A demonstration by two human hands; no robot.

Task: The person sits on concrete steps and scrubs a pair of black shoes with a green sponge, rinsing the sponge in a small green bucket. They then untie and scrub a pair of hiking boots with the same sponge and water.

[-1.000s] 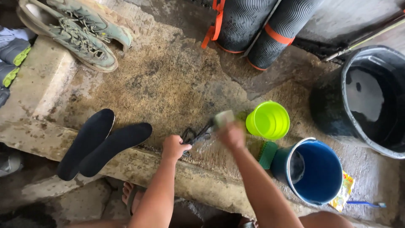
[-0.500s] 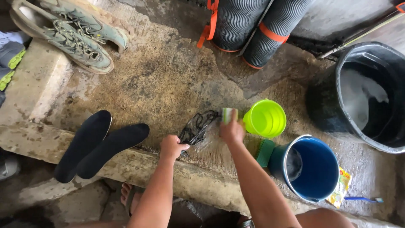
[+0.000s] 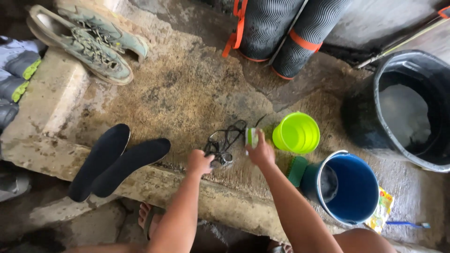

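Laces (image 3: 225, 140) now spread wider, left hand (image 3: 199, 162) pinning them, right hand (image 3: 260, 152) gripping brush (image 3: 251, 136), water in blue bucket (image 3: 349, 187)

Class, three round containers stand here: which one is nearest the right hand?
The lime-green cup, just beside the right hand; the blue bucket and black tub stand farther off.

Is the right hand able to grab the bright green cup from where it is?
Probably yes. The right hand, gripping a small brush, sits just beside the green cup with nothing between them, though it would need to drop the brush first.
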